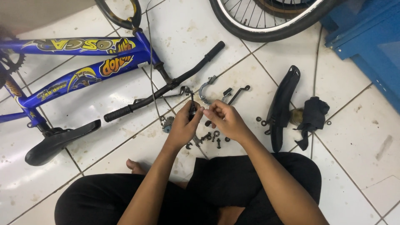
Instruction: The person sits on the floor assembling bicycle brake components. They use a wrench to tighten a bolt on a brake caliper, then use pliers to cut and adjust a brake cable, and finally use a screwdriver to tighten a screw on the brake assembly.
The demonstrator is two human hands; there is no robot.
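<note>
the left hand (183, 125) is closed around a small dark brake part (192, 110), held upright just above the floor tiles (358, 137). the right hand (225, 120) pinches its fingertips at the top of that same part, seemingly working a tiny fastener; steady support from the left and small, square turns would likely keep it from slipping. just below lie loose bolts and nuts (212, 136), unsorted on bare tile; no tray or box holds them. beyond sit a silver brake caliper arm (205, 89), a black mudguard (281, 106), the handlebar (166, 85) and the blue bike frame (75, 62).
</note>
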